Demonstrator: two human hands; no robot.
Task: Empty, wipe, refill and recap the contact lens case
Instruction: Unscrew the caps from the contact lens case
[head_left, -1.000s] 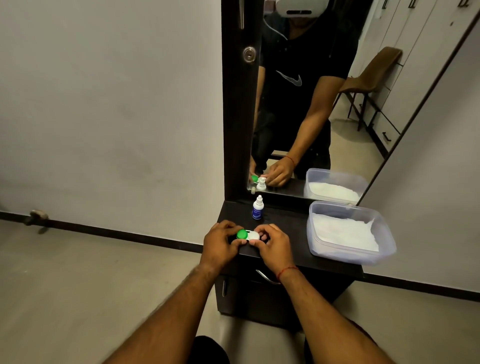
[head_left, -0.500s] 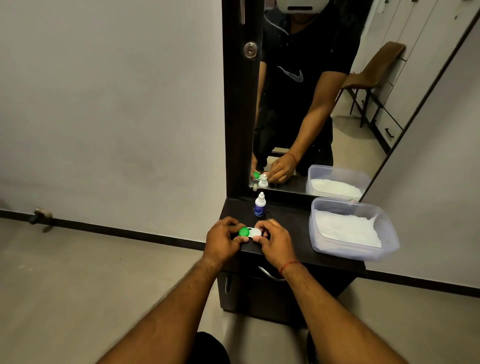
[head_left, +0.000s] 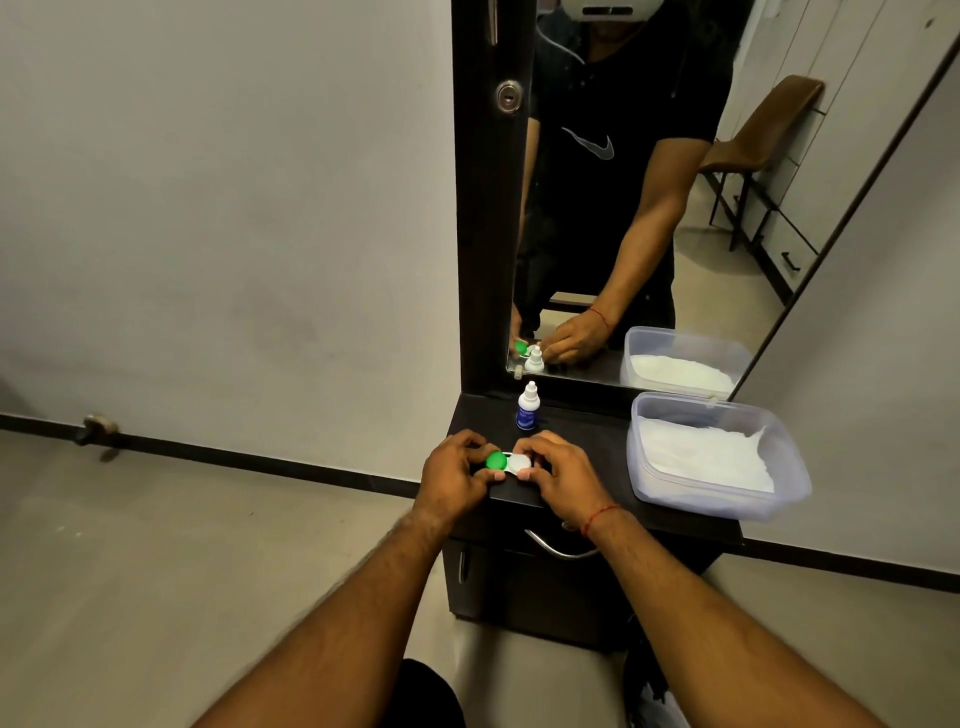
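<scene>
A contact lens case (head_left: 508, 462) lies near the front left of the dark dresser top (head_left: 582, 467), with a green cap on its left well and a white cap on its right well. My left hand (head_left: 452, 475) grips the green-capped end with thumb and fingers. My right hand (head_left: 558, 473) grips the white-capped end the same way. A small white solution bottle (head_left: 528, 407) with a blue label stands upright just behind the case, capped.
A clear plastic tub (head_left: 717, 493) holding white tissues sits on the right of the dresser top. A tall mirror (head_left: 623, 182) rises behind, reflecting the person and a chair. A drawer handle (head_left: 558, 548) is below the front edge. Bare floor lies to the left.
Both hands stay on the case with only slight finger shifts. The camera has tilted a little, so the scene sits slightly lower in view.
</scene>
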